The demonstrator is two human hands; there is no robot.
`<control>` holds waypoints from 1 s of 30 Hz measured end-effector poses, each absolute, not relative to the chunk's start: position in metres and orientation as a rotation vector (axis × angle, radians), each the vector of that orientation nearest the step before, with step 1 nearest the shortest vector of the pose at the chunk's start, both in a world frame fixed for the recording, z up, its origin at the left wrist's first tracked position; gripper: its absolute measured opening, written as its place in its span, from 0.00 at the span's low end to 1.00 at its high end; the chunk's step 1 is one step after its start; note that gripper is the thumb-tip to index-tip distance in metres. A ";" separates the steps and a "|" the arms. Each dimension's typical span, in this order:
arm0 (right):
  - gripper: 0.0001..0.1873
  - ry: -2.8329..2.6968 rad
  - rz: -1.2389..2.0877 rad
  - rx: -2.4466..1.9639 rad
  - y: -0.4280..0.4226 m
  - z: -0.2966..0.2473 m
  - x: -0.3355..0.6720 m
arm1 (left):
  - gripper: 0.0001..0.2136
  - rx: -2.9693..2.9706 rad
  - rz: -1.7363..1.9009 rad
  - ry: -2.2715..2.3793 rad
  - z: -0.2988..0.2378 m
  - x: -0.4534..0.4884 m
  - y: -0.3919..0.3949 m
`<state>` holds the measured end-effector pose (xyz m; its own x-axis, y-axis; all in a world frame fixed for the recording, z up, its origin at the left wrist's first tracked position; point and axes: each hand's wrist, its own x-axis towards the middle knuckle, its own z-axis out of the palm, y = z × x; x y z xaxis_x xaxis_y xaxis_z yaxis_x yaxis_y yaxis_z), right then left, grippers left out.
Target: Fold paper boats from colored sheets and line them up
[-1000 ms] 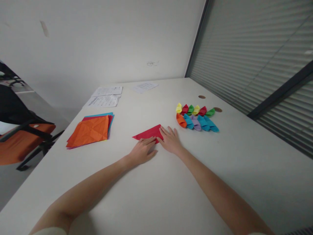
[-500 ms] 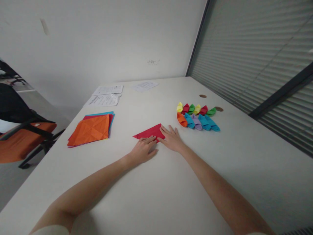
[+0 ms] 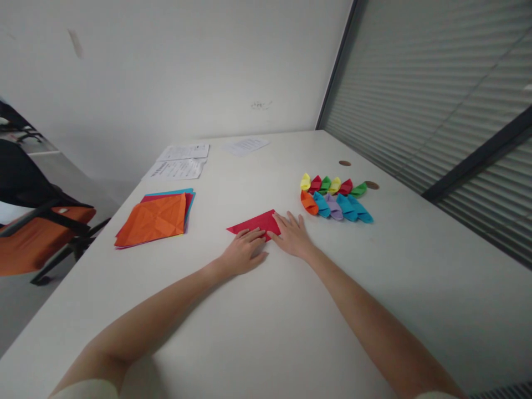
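Note:
A sheet of red paper [image 3: 260,221], folded into a pointed shape, lies flat on the white table [image 3: 266,332]. My left hand [image 3: 245,252] rests on its near edge, fingers stretched out and the thumb apart on the table. On the paper's right end lies my right hand [image 3: 293,235], palm down with fingers spread. Both hands press on the paper without gripping it. Parts of its near and right edges are hidden under the fingers.
To the left is a stack of coloured paper sheets [image 3: 155,219], creased orange on top. Several folded paper pieces [image 3: 332,199] stand in two rows at the right. Printed sheets [image 3: 178,169] lie farther back. An orange-seated chair [image 3: 45,227] stands beyond the left edge; blinds [image 3: 436,100] line the right.
My right hand's fingers have shifted very slightly on the red paper. Otherwise both hands and the paper stay nearly in place.

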<state>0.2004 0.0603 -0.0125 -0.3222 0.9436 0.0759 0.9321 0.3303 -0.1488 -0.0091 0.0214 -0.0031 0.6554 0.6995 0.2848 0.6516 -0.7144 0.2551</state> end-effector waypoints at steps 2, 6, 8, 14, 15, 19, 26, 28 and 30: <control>0.40 -2.429 0.105 -1.739 0.060 -0.013 0.199 | 0.18 2.733 0.555 1.108 -0.004 -0.009 0.022; 0.42 -2.479 0.118 -1.746 0.063 -0.013 0.200 | 0.18 2.721 0.552 1.109 -0.006 -0.008 0.022; 0.42 -2.510 0.144 -1.746 0.065 -0.013 0.202 | 0.19 2.719 0.548 1.113 -0.006 -0.008 0.022; 0.44 -2.533 0.191 -1.754 0.068 -0.014 0.204 | 0.19 2.723 0.521 1.133 -0.006 -0.008 0.021; 0.44 -2.535 0.194 -1.756 0.068 -0.014 0.204 | 0.19 2.723 0.515 1.136 -0.006 -0.008 0.021; 0.44 -2.536 0.202 -1.762 0.067 -0.013 0.204 | 0.19 2.705 0.513 1.137 -0.007 -0.008 0.021; 0.44 -2.544 0.220 -1.782 0.065 -0.011 0.203 | 0.19 2.684 0.514 1.117 -0.006 -0.009 0.021; 0.44 -2.544 0.216 -1.788 0.064 -0.011 0.203 | 0.19 2.683 0.513 1.109 -0.006 -0.009 0.021; 0.44 -2.549 0.208 -1.793 0.064 -0.011 0.203 | 0.19 2.679 0.508 1.112 -0.006 -0.009 0.021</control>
